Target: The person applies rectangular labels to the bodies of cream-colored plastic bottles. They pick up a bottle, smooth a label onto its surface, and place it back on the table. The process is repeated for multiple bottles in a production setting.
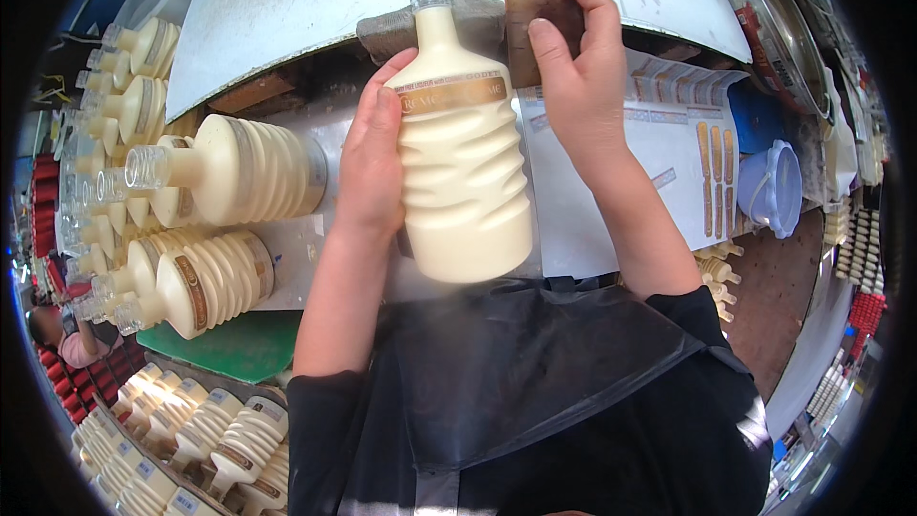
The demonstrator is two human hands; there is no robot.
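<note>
A large cream-coloured bottle [465, 201] is in front of me, with a ribbed body, a clear threaded neck and a brown band label round its shoulder. My left hand [371, 155] holds it from the left side, fingers curled behind and thumb at the label's left end. Just right of the bottle, my right hand [585, 67] pinches a thin, flat brown rectangular piece [543, 24] between thumb and fingers. The piece stands beside the label's right end; whether it touches the bottle I cannot tell. A folded grey cloth [387, 36] lies behind the neck.
Several similar bottles [253, 172] crowd the left, more [250, 440] at lower left. White sheets [573, 191] at right bear gold-brown label strips [717, 177]. Beyond are a pale bucket [772, 189] and a metal basin [788, 14]. Another person [81, 346] is at far left.
</note>
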